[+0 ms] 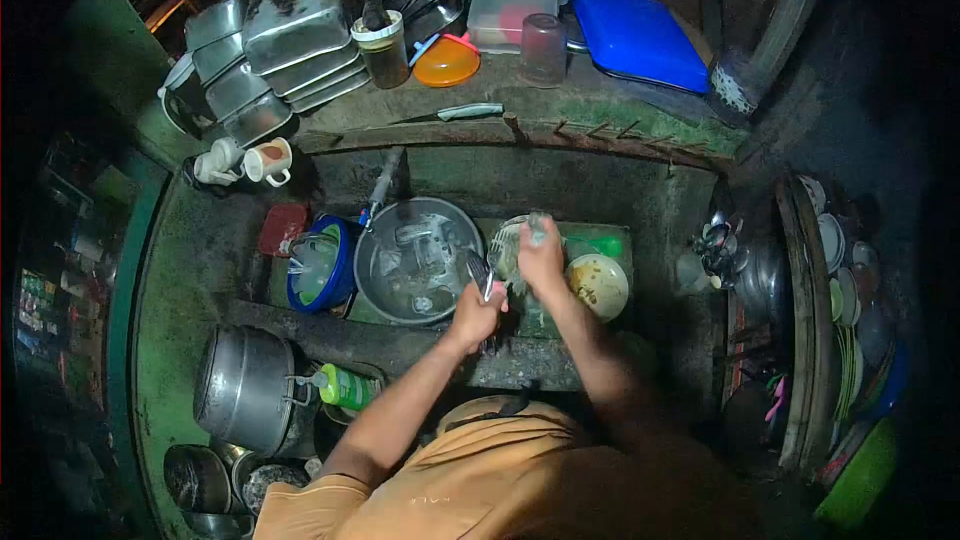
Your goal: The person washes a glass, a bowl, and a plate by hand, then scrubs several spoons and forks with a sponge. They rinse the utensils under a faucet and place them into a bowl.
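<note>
Clutching forks [484,275] in left hand [476,315], pinching small item [537,229] (unclear what) in right hand [541,260] near sink's [400,345] front edge; could slip if soapy.

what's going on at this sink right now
A person leans over a sink full of dishes. Their left hand grips what looks like a fork beside a metal basin of water. The right hand closes on a small pale item, too blurred to name. A dirty plate lies right of the hands, a blue bowl left of the basin.
</note>
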